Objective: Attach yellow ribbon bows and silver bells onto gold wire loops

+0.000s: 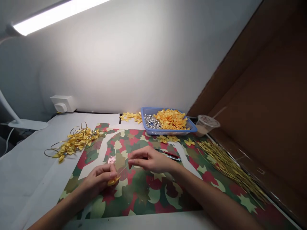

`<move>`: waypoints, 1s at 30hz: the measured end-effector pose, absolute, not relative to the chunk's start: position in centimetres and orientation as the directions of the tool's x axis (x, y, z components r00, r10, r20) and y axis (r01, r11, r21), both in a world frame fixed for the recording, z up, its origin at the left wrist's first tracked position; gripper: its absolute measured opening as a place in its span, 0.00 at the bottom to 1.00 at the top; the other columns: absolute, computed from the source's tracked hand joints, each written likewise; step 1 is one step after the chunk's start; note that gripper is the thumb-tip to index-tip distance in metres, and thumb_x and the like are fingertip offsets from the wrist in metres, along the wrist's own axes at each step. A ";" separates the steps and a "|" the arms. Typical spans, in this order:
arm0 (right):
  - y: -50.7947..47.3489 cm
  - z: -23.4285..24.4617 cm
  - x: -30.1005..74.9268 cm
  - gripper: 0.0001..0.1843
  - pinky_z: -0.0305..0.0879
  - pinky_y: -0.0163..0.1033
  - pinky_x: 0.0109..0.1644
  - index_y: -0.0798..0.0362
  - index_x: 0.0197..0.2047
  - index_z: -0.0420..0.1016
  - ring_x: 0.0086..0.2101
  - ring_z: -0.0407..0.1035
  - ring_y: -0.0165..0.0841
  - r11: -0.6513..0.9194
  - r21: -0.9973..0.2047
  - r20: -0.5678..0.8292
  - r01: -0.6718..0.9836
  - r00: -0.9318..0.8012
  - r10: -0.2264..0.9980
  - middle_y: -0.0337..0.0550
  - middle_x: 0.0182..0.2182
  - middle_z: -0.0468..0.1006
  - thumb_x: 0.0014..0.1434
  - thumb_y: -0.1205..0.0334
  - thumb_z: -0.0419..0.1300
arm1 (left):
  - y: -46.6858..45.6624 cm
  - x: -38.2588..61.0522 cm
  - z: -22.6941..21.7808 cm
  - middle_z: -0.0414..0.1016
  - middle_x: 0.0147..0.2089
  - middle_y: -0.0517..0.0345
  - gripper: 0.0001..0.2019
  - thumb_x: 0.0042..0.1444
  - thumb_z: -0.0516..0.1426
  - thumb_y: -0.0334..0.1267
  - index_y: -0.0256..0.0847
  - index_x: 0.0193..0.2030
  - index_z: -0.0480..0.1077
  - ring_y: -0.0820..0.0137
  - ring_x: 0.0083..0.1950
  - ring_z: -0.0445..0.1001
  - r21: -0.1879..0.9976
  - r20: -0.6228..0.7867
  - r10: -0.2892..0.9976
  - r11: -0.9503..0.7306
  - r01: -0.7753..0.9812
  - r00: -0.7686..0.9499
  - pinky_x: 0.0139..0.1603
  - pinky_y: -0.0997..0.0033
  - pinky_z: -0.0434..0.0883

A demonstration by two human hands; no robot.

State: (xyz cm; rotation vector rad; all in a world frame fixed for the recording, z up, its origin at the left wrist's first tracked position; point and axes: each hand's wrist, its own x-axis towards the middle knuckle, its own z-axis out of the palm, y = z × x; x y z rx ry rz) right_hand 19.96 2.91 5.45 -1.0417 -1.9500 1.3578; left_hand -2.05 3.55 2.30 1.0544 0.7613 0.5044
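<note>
Here, left hand clenched on yellow ribbon bow, right hand pinching thin strand

A bright desk lamp glares on the white wall; the frame's edges bow with wide-angle distortion.

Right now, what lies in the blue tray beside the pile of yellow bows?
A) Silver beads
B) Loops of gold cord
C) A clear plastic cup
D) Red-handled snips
A. The blue tray holds a heap of silver beads at its left end, right next to the yellow bows.
</note>
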 end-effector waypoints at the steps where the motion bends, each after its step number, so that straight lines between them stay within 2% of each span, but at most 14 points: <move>1: 2.5 5.5 20.2 0.16 0.46 0.31 0.22 0.55 0.31 0.74 0.20 0.49 0.23 0.216 -0.930 0.016 0.298 -0.554 0.832 0.32 0.19 0.60 0.60 0.51 0.55 | 3.4 -1.9 2.5 0.58 0.17 0.65 0.21 0.41 0.63 0.51 0.40 0.18 0.59 0.77 0.20 0.54 0.917 -0.310 0.688 0.398 0.016 0.656 0.22 0.74 0.52; 6: -0.2 6.3 22.4 0.14 0.52 0.30 0.26 0.55 0.30 0.74 0.22 0.56 0.24 0.332 -0.863 0.080 0.380 -0.546 0.834 0.33 0.20 0.63 0.61 0.55 0.55 | 2.6 -1.1 4.2 0.54 0.21 0.67 0.19 0.50 0.60 0.50 0.41 0.21 0.57 0.76 0.22 0.49 0.940 -0.339 0.675 0.218 0.262 0.655 0.22 0.75 0.50; 8: -1.4 6.7 23.7 0.14 0.54 0.30 0.25 0.55 0.30 0.73 0.20 0.58 0.24 0.289 -0.861 0.022 0.419 -0.538 0.843 0.33 0.19 0.64 0.61 0.56 0.54 | 2.5 -1.1 4.5 0.55 0.23 0.66 0.18 0.51 0.58 0.50 0.41 0.22 0.59 0.75 0.24 0.50 0.934 -0.301 0.689 0.073 0.350 0.659 0.24 0.75 0.52; 11: -3.1 7.2 25.8 0.14 0.58 0.29 0.25 0.55 0.32 0.73 0.20 0.63 0.25 0.198 -0.874 -0.083 0.444 -0.537 0.839 0.35 0.20 0.68 0.62 0.56 0.53 | 2.8 -1.1 4.5 0.60 0.28 0.63 0.13 0.54 0.56 0.51 0.43 0.31 0.64 0.72 0.28 0.55 0.897 -0.272 0.704 -0.062 0.438 0.656 0.27 0.75 0.56; 15: -4.8 7.5 28.1 0.14 0.60 0.30 0.29 0.55 0.30 0.73 0.26 0.68 0.28 0.224 -0.846 -0.053 0.484 -0.495 0.867 0.39 0.24 0.74 0.62 0.58 0.52 | 3.2 -0.6 4.7 0.67 0.37 0.59 0.15 0.56 0.52 0.52 0.48 0.46 0.64 0.68 0.35 0.63 0.861 -0.313 0.667 -0.101 0.498 0.676 0.35 0.74 0.62; 19: -6.3 7.6 30.2 0.15 0.54 0.31 0.27 0.54 0.28 0.71 0.24 0.61 0.27 0.216 -0.755 -0.062 0.619 -0.396 0.916 0.37 0.22 0.68 0.63 0.58 0.51 | 3.1 0.5 5.1 0.68 0.35 0.61 0.21 0.56 0.51 0.54 0.52 0.55 0.60 0.67 0.34 0.65 0.845 -0.291 0.720 -0.115 0.522 0.630 0.35 0.73 0.63; 22: -7.5 7.7 31.3 0.17 0.54 0.33 0.29 0.54 0.28 0.70 0.24 0.60 0.28 0.195 -0.686 -0.066 0.701 -0.328 0.942 0.37 0.22 0.67 0.64 0.56 0.50 | 3.5 0.9 5.0 0.69 0.37 0.60 0.22 0.56 0.51 0.53 0.52 0.56 0.59 0.68 0.33 0.64 0.847 -0.250 0.745 -0.140 0.512 0.618 0.34 0.73 0.62; 24: -8.4 7.5 31.8 0.18 0.56 0.34 0.32 0.53 0.27 0.70 0.26 0.62 0.29 0.196 -0.650 -0.052 0.734 -0.300 0.952 0.39 0.24 0.68 0.64 0.55 0.48 | 3.9 1.2 4.9 0.69 0.40 0.59 0.22 0.55 0.52 0.53 0.50 0.55 0.60 0.68 0.35 0.65 0.854 -0.243 0.696 -0.177 0.489 0.676 0.36 0.73 0.63; 27: -9.5 6.9 32.0 0.20 0.58 0.36 0.33 0.53 0.27 0.69 0.27 0.63 0.31 0.195 -0.604 -0.023 0.773 -0.262 0.965 0.42 0.26 0.69 0.65 0.54 0.46 | 3.9 1.8 5.0 0.66 0.35 0.60 0.19 0.57 0.50 0.50 0.48 0.54 0.61 0.68 0.35 0.64 0.861 -0.225 0.655 -0.213 0.462 0.722 0.38 0.72 0.63; 30: -9.9 5.7 31.9 0.19 0.58 0.36 0.32 0.54 0.28 0.70 0.28 0.64 0.31 0.209 -0.569 -0.002 0.795 -0.256 0.967 0.43 0.28 0.71 0.66 0.57 0.47 | 3.1 2.7 5.3 0.64 0.32 0.61 0.13 0.58 0.49 0.46 0.45 0.47 0.64 0.69 0.34 0.64 0.865 -0.232 0.594 -0.235 0.442 0.770 0.38 0.72 0.63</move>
